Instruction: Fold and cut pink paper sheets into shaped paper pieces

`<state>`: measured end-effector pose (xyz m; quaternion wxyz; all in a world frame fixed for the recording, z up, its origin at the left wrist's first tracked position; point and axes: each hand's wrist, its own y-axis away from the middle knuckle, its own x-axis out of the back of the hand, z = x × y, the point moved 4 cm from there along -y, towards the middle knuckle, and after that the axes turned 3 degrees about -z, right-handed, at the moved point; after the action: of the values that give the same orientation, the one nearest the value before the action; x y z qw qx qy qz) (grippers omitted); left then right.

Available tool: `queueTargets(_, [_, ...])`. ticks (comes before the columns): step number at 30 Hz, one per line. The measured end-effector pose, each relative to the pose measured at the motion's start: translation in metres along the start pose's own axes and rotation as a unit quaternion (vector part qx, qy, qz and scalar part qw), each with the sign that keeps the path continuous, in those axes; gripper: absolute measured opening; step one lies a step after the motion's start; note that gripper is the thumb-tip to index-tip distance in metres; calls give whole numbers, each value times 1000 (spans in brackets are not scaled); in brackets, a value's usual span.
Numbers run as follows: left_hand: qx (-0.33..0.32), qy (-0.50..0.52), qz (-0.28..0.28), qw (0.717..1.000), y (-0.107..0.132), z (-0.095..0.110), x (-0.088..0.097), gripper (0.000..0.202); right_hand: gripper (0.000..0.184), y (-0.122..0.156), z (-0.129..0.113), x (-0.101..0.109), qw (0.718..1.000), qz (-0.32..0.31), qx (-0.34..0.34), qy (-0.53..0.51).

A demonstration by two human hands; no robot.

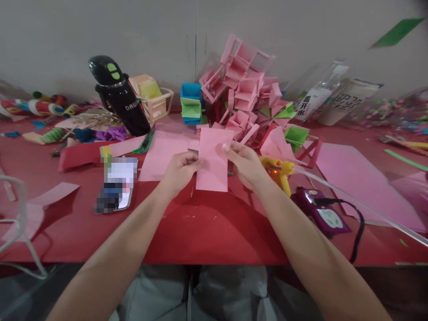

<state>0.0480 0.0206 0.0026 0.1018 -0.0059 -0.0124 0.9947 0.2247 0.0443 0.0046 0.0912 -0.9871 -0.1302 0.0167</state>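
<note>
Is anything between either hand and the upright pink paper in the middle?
Nothing visible is. The left hand already grips the pink paper at its left edge, and the right hand holds its right edge, higher up. The yellow glue gun lies to the right of the right hand, not between it and the paper.

- My fingers (192, 166), mid-frame: bare.
- My forearms (133, 236), lower left and lower right: bare, sleeveless.
- My grey trousers (230, 285), bottom centre: creased cloth.

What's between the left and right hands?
One pink paper sheet, its sides held by the left hand and right hand; head view.
</note>
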Motion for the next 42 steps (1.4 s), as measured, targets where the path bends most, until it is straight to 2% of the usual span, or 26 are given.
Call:
queueTargets(3, [4,11,-20,1000,-2,-1,0,27,39,2,3,-4,998,1,-33,-44])
queueTargets(6, [-26,-7,6,1000,-4,-1,6,27,32,3,5,-6,998,-8,-44,-40])
queueTargets(9, [-53,-22,27,998,-5,-1,10,25,32,3,5,-7,999,-19,-28,-34])
queueTargets(12, [-69,-4,5,998,-5,1,8,23,27,4,1,-6,999,-20,2,26])
queueTargets(15, [-45,37,-3,998,-5,3,7,21,16,7,-9,-5,990,-11,58,132])
queueTargets(16, [-27,57,4,998,-4,3,8,19,17,8,-12,-6,983,-15,83,161])
queueTargets(19, [27,123,9,992,-4,2,11,16,43,11,-18,-10,961,-38,165,219])
queueTargets(21, [28,133,5,991,-5,2,12,18,55,13,-20,-12,944,-45,210,252])
queueTargets(23, [0,91,17,996,-6,3,13,19,57,13,-20,-13,933,-48,228,274])
queueTargets(25, [-33,26,38,998,-6,3,15,33,55,12,-18,-12,937,-61,210,272])
queueTargets(27, [-46,-20,49,998,-6,2,16,41,51,9,-13,-10,955,-75,168,231])
queueTargets(31, [-46,-35,49,997,-7,1,17,30,40,6,-1,-5,994,-75,45,70])
queueTargets(34, [-57,-36,55,996,-6,4,21,28,41,6,4,-9,993,-103,-37,-50])
queueTargets(36, [-62,-42,62,995,-6,5,22,32,41,7,3,-12,987,-121,-66,-85])
queueTargets(38, [-68,-52,64,994,-5,6,22,33,41,7,0,-13,993,-100,-55,-42])
queueTargets(42, [-68,-69,51,994,-4,8,18,39,37,6,-5,-16,991,-45,34,121])
